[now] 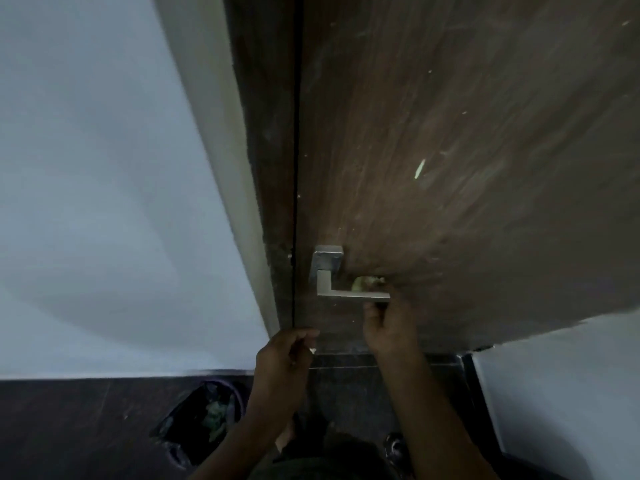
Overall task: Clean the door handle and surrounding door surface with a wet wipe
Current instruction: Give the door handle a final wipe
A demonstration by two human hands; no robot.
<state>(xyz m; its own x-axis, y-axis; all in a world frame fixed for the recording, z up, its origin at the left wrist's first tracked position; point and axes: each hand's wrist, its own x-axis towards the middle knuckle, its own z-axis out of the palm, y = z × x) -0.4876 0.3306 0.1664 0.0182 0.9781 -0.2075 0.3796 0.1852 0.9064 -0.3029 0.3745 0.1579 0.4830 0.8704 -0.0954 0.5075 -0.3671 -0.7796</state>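
Door handle (349, 289) silver, on brown door (450, 133). Right hand (388, 327) fingers curled around lever end; left hand (284, 358) pinched small white scrap, possibly wipe (312, 350).

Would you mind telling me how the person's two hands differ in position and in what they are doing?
The right hand reaches up to the door handle, fingers at the lever's free end; the left hand sits lower, off the handle, near the door's edge. The left hand pinches something small and pale; what the right holds is unclear. Both are raised toward the door.
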